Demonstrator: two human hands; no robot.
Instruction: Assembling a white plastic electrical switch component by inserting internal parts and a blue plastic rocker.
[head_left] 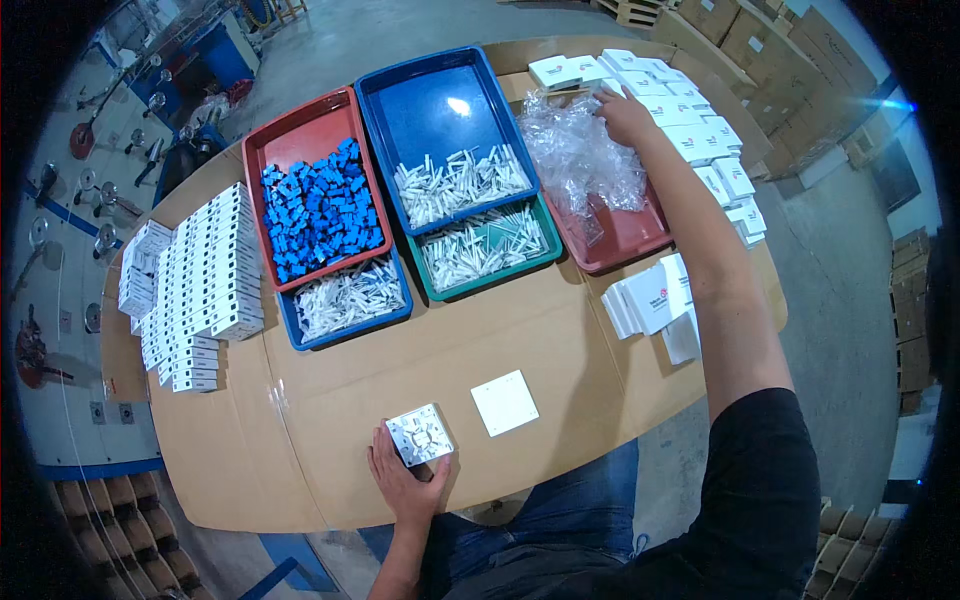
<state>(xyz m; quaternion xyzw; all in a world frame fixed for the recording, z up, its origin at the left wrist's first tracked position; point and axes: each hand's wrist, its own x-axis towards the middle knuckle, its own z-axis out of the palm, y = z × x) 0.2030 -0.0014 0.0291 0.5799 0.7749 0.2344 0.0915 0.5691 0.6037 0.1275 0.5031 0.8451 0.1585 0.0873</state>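
My left hand (407, 482) is at the near edge of the table, fingers and thumb around two sides of a small square box (420, 435). Pale shaped parts show in the box's top. To its right lies a flat white square card (505, 403). My right arm stretches to the far right. There my right hand (626, 117) has its fingers extended beside the stacked white boxes (690, 125), above clear plastic bags (580, 150). No held item shows in it. The bags lie heaped in a red tray (625, 240).
A red tray (300, 112) holds blue pieces (320, 210). Blue trays (425, 85) and a green tray (495, 283) hold white plastic pieces (460, 187). White boxes (205, 275) are stacked at left. White leaflets (645, 300) lie under my right forearm.
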